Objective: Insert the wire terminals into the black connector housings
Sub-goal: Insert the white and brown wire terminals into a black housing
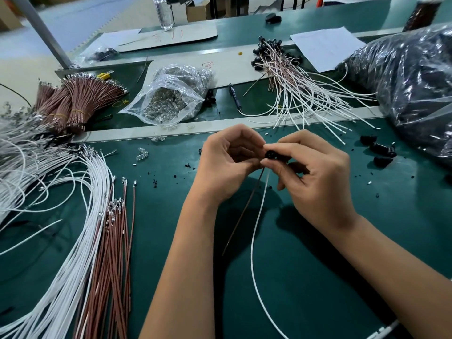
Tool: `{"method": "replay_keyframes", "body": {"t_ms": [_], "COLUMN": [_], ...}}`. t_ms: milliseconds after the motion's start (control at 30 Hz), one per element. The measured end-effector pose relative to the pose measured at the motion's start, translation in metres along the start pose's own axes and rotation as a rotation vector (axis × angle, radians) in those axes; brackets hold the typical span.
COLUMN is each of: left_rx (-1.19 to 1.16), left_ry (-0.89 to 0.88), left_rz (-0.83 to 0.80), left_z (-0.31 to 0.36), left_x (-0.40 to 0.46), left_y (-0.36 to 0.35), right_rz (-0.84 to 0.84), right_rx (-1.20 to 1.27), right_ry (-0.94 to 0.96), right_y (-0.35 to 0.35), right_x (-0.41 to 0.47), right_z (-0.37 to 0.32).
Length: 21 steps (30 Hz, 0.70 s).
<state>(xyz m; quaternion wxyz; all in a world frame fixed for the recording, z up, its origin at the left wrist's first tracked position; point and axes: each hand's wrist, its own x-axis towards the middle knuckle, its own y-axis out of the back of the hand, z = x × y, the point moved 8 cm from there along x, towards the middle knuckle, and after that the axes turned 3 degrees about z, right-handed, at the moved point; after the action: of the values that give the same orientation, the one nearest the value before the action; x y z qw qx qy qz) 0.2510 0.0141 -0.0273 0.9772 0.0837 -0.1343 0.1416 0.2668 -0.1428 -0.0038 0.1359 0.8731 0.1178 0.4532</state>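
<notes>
A small black housing [271, 155] sits pinched between the curled fingers of the right hand [315, 172], held above the green surface [318, 277]. The left hand [225, 165] closes its fingers just beside it — apparently on the wire ends, though that grip is hidden. A brown wire [242, 214] and a white wire [259, 216] hang down from the housing, so this piece looks nearly done. A pile of finished assemblies [281, 69] lies behind; many loose white wires [80, 216] and brown wires [115, 241] wait at left — plenty remains.
</notes>
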Motion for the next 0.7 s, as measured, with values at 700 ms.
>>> {"method": "replay_keyframes", "body": {"t_ms": [700], "left_rx": [-0.025], "left_ry": [0.056], "left_rz": [-0.131], "left_z": [0.0], "left_x": [-0.005], "left_y": [-0.011], "right_rz": [0.064], "right_rx": [0.04], "right_ry": [-0.03], "right_y": [0.003], "right_x": [-0.001], "right_z": [0.002]}}
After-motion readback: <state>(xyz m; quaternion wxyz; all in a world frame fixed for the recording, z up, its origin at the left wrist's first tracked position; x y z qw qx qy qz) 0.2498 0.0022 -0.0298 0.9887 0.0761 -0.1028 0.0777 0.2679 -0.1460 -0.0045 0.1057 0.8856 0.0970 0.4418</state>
